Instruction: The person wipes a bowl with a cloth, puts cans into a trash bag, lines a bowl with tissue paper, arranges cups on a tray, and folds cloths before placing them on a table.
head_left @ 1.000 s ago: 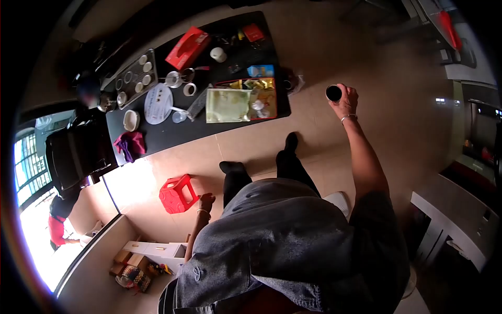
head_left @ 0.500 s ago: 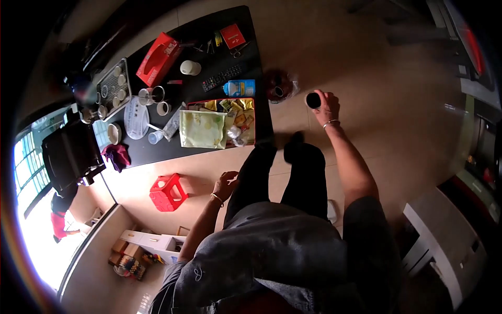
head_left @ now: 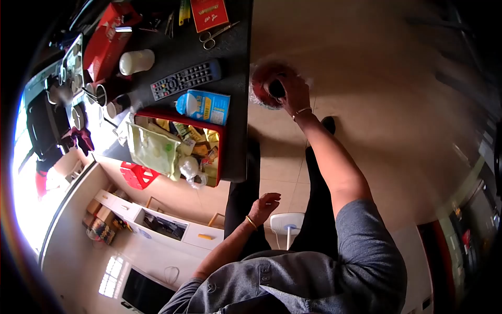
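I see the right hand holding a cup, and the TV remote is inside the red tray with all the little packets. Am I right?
Not quite: the remote isn't in the red tray. The head view shows it lying outside, on the black table. The right hand is holding a cup, as you said.

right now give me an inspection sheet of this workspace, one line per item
surface: black table, crowded along its visible length
job's things: dark-mouthed cup, over what looks like a plastic-lined red bin on the floor; cup contents unclear
clutter: scissors, remote, blue box, red-rimmed tray of packets
hands: right hand grips the cup; left hand holds nothing visible
cables: thin cord-like loop near the dark screen
surroundings: red stool, white drawers
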The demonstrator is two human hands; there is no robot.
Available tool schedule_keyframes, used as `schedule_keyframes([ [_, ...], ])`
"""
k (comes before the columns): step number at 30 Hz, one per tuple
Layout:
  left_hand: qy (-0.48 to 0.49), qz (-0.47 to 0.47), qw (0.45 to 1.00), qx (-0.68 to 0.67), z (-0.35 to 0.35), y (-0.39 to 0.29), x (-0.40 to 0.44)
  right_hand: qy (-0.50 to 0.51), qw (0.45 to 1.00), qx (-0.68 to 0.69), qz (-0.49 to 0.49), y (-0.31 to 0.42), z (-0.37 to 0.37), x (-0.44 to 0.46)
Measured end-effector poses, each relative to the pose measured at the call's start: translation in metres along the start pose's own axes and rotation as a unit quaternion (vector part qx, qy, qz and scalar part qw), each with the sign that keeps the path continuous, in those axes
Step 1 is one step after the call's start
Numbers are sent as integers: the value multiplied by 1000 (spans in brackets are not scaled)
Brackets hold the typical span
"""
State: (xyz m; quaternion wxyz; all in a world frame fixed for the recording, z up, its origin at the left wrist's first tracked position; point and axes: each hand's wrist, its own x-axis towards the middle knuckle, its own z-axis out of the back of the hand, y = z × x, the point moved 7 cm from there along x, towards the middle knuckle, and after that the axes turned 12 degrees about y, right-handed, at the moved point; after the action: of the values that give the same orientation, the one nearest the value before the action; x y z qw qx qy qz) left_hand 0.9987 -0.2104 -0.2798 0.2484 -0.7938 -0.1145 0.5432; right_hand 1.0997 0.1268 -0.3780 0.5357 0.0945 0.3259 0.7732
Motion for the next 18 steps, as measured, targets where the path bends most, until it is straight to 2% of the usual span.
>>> schedule_keyframes([
  [1,-10,6,1000,7,-2,5,10,-18,999,2,27,-1,-12,8],
  [5,-59,14,997,-44,4,29,42,26,998,-13,49,-22,-77,39],
  [8,-107,11,993,-51,15,47,62,16,994,-69,78,-28,-97,48],
  [11,-121,37,988,-93,19,73,84,71,989,-120,48,-36,-106,52],
  [12,-110,51,992,-28,22,64,91,73,989,-124,31,-38,-108,51],
  [14,-112,17,989,-92,18,78,107,73,988,-137,-3,-43,-109,50],
  [17,-109,-7,981,-158,13,82,133,167,967,-176,-83,-34,-93,53],
  [18,-110,-4,979,-172,12,81,139,155,967,-184,-81,-36,-97,54],
])
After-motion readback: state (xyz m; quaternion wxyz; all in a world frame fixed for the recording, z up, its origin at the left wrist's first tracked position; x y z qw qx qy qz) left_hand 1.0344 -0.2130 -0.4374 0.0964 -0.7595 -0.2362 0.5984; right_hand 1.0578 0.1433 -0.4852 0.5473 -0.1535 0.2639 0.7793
